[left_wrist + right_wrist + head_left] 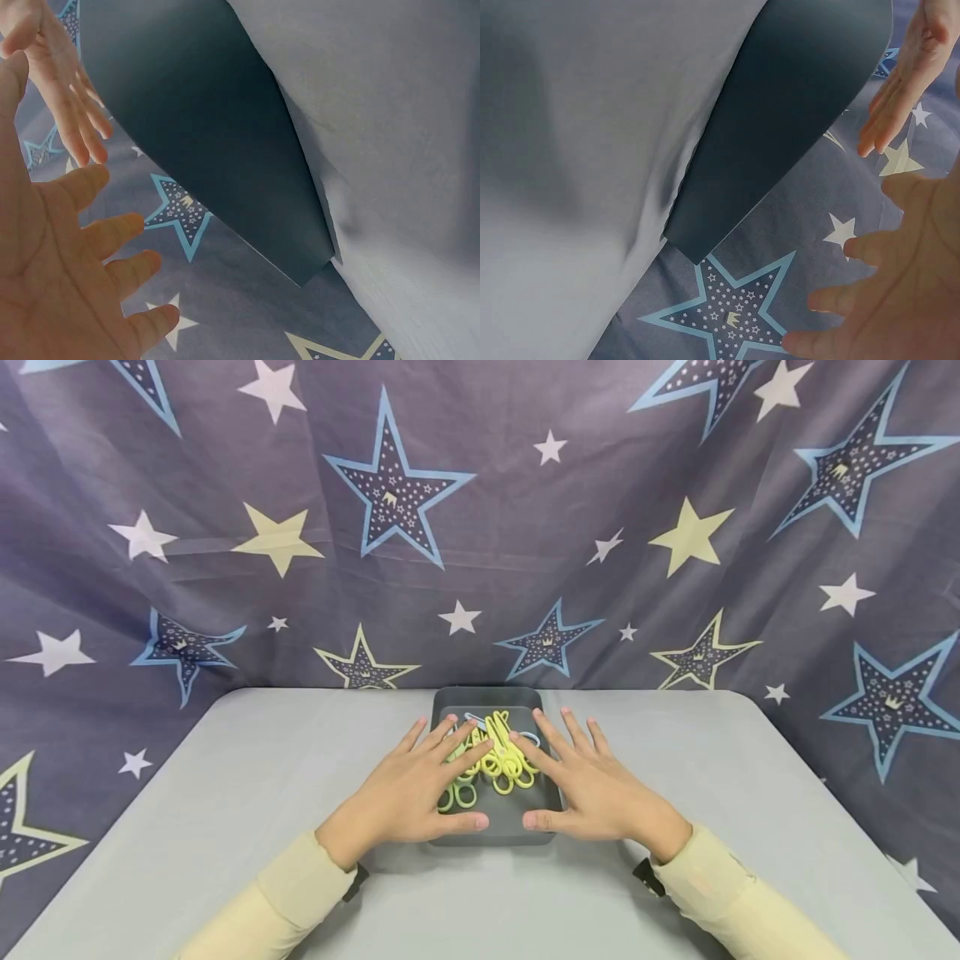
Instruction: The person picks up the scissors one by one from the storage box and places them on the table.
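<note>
A dark grey tray [487,835] sits on the table, with several pairs of scissors inside. Yellow scissors [504,764] lie in a heap at its middle; green scissors [465,793] are at its left, and light blue handles [531,739] show near its right side. My left hand [412,785] is spread above the tray's left side, fingers straight, partly hiding the green scissors. Over the right side my right hand [600,785] is spread the same way. Both palms hold nothing. In the left wrist view, the left hand [67,255] appears beside the tray's outer wall [202,135].
The light grey table [262,777] extends to both sides of the tray. A dark cloth [480,568] printed with stars hangs behind it, close to the tray's far edge. Dark wrist straps [648,877] show below the cream sleeves [720,885].
</note>
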Available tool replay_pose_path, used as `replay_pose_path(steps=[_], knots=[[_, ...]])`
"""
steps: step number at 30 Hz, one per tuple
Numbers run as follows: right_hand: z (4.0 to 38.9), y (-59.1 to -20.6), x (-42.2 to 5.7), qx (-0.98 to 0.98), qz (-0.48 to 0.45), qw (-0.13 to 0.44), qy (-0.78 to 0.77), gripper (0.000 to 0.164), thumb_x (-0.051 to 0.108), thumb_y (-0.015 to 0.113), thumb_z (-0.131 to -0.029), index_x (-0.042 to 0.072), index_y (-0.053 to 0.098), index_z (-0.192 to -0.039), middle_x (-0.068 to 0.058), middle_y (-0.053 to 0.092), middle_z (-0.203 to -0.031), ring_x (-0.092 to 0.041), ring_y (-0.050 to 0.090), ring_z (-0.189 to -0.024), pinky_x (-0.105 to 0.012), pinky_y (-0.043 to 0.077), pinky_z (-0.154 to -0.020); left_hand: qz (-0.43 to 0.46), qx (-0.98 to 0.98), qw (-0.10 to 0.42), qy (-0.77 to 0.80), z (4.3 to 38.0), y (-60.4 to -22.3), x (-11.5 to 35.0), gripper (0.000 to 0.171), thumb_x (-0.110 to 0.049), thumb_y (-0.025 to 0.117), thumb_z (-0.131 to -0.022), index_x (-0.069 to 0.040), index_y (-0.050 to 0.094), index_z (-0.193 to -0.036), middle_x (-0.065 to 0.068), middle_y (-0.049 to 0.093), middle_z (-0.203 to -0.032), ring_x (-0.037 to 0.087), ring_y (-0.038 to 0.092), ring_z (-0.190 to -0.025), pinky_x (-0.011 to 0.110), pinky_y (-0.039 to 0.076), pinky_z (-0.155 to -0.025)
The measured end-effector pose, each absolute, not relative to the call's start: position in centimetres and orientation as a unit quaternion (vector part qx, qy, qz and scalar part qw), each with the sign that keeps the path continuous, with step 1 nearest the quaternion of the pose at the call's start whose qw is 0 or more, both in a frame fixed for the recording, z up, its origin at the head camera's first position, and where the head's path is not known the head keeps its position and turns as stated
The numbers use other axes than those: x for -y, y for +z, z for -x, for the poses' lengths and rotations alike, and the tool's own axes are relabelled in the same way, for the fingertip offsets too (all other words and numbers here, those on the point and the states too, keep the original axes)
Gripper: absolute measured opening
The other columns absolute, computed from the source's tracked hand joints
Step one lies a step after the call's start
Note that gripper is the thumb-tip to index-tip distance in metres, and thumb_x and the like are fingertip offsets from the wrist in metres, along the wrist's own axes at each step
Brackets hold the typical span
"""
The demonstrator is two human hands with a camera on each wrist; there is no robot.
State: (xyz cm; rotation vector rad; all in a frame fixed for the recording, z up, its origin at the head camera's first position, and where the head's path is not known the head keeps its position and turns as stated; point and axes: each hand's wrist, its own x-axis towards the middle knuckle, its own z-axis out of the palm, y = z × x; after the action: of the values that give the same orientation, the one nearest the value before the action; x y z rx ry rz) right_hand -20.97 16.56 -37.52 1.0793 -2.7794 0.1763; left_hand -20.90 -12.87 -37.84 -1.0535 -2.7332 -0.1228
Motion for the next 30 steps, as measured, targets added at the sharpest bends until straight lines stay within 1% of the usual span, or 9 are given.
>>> replay_pose_path(steps=[4, 10, 12, 17, 20, 22, 24, 27, 30], knots=[[21.0, -37.7, -16.6, 0.928, -0.360, 0.073, 0.064, 0.099, 0.070, 0.060, -0.090, 0.040, 0.002, -0.164, -0.010, -0.003, -0.171, -0.047, -0.006, -0.152, -0.073, 0.000, -0.118, 0.358, 0.928, 0.101, -0.039, 20.9, -37.8, 12.8, 0.093, -0.081, 0.048, -0.089, -0.030, 0.027, -0.164, 0.008, 0.024, -0.169, 0.029, 0.010, -0.156, 0.057, 0.000, -0.126], [21.0, -37.7, -16.7, 0.927, -0.360, 0.079, 0.064, 0.097, 0.072, 0.057, -0.090, 0.035, 0.008, -0.165, -0.011, -0.004, -0.171, -0.049, -0.004, -0.152, -0.073, 0.000, -0.119, 0.356, 0.928, 0.102, -0.040, 20.9, -37.8, 12.7, 0.093, -0.080, 0.048, -0.089, -0.028, 0.028, -0.163, 0.008, 0.024, -0.169, 0.028, 0.010, -0.156, 0.057, 0.000, -0.126], [21.0, -37.6, -16.7, 0.928, -0.358, 0.079, 0.065, 0.096, 0.074, 0.054, -0.091, 0.035, 0.008, -0.166, -0.011, -0.003, -0.171, -0.049, -0.002, -0.152, -0.072, 0.001, -0.119, 0.356, 0.927, 0.105, -0.042, 20.9, -37.7, 12.6, 0.092, -0.080, 0.049, -0.089, -0.028, 0.029, -0.163, 0.008, 0.025, -0.168, 0.029, 0.011, -0.156, 0.057, 0.000, -0.126], [21.0, -37.4, -16.7, 0.928, -0.356, 0.080, 0.074, 0.087, 0.069, 0.050, -0.097, 0.035, 0.008, -0.165, -0.013, 0.004, -0.171, -0.048, 0.004, -0.153, -0.072, 0.009, -0.119, 0.355, 0.926, 0.117, -0.049, 21.0, -37.6, 12.6, 0.090, -0.078, 0.049, -0.091, -0.027, 0.030, -0.163, 0.010, 0.030, -0.167, 0.032, 0.013, -0.156, 0.057, 0.002, -0.126], [21.1, -37.3, -16.7, 0.927, -0.358, 0.080, 0.079, 0.084, 0.063, 0.052, -0.098, 0.032, 0.013, -0.166, -0.015, 0.009, -0.171, -0.047, 0.009, -0.153, -0.072, 0.014, -0.119, 0.349, 0.927, 0.124, -0.051, 21.1, -37.6, 12.7, 0.088, -0.078, 0.045, -0.093, -0.027, 0.031, -0.163, 0.009, 0.032, -0.166, 0.034, 0.016, -0.156, 0.057, 0.004, -0.126], [21.2, -37.2, -16.7, 0.926, -0.361, 0.081, 0.076, 0.084, 0.063, 0.052, -0.099, 0.030, 0.015, -0.166, -0.015, 0.013, -0.170, -0.047, 0.013, -0.153, -0.071, 0.018, -0.119, 0.345, 0.928, 0.128, -0.057, 21.3, -37.6, 12.8, 0.084, -0.075, 0.046, -0.095, -0.026, 0.033, -0.162, 0.009, 0.033, -0.165, 0.036, 0.019, -0.155, 0.057, 0.008, -0.126], [21.3, -37.2, -16.7, 0.924, -0.365, 0.083, 0.074, 0.083, 0.064, 0.050, -0.099, 0.028, 0.017, -0.166, -0.015, 0.017, -0.169, -0.047, 0.019, -0.152, -0.069, 0.022, -0.119, 0.340, 0.929, 0.132, -0.066, 21.5, -37.8, 13.0, 0.080, -0.071, 0.047, -0.097, -0.024, 0.036, -0.161, 0.010, 0.035, -0.164, 0.038, 0.025, -0.152, 0.058, 0.016, -0.125], [21.3, -37.1, -16.7, 0.922, -0.369, 0.091, 0.070, 0.081, 0.067, 0.046, -0.099, 0.025, 0.024, -0.165, -0.016, 0.027, -0.167, -0.045, 0.031, -0.148, -0.066, 0.029, -0.117, 0.327, 0.930, 0.135, -0.099, 21.9, -38.0, 13.3, 0.074, -0.062, 0.055, -0.098, -0.020, 0.042, -0.158, 0.013, 0.039, -0.161, 0.040, 0.037, -0.145, 0.059, 0.030, -0.119], [21.4, -37.2, -16.6, 0.920, -0.371, 0.102, 0.070, 0.079, 0.068, 0.046, -0.098, 0.022, 0.033, -0.162, -0.016, 0.038, -0.161, -0.042, 0.041, -0.142, -0.063, 0.037, -0.113, 0.307, 0.931, 0.136, -0.142, 22.3, -38.2, 13.6, 0.071, -0.054, 0.063, -0.097, -0.016, 0.048, -0.154, 0.015, 0.043, -0.158, 0.039, 0.044, -0.140, 0.060, 0.039, -0.112]])
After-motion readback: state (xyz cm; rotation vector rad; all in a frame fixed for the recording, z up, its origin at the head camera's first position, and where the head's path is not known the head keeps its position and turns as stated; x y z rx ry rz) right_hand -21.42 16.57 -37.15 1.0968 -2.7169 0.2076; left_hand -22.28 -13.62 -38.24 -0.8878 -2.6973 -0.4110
